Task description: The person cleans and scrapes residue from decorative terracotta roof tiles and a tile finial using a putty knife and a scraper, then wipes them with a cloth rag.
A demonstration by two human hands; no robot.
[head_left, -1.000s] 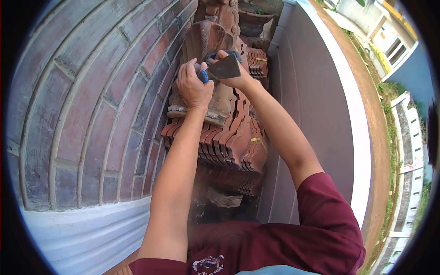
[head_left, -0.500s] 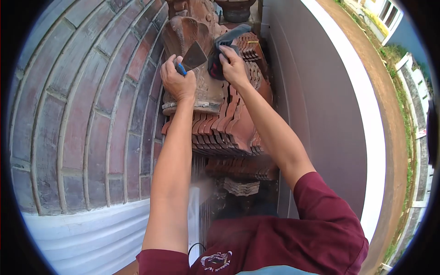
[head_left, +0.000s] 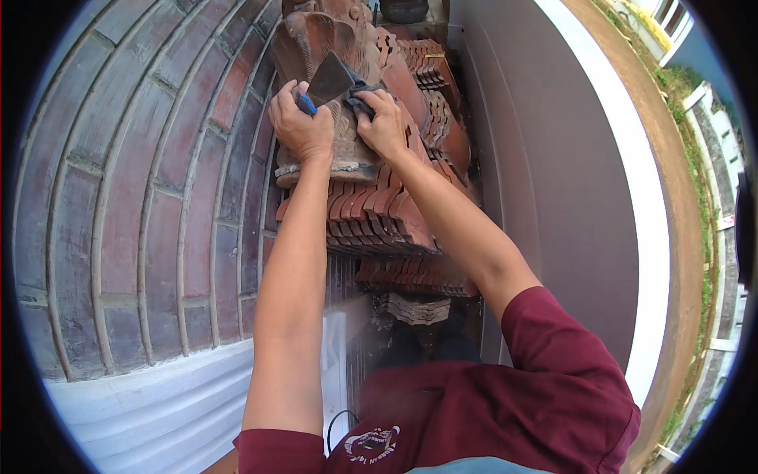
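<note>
A trowel [head_left: 330, 80] with a dull grey, pointed blade and a blue-tipped handle is in my left hand [head_left: 302, 126], its fingers wrapped round the handle. My right hand [head_left: 380, 125] grips a dark cloth [head_left: 363, 93] and presses it at the right edge of the blade. Both hands are over a clay ornament [head_left: 304, 43] with a fluted, shell-like top and a flat base. The fingers partly cover the ornament's middle.
Stacked red roof tiles [head_left: 371, 209] lie below and right of the ornament, with more tiles [head_left: 414, 280] lower down. A brick wall [head_left: 170, 182] runs along the left, a smooth grey wall [head_left: 568, 205] along the right. A dark pot [head_left: 404, 9] stands at the back.
My right hand has moved left and slightly down, bringing the cloth from beside the trowel onto its blade edge. The blade has shifted up a little in view.
</note>
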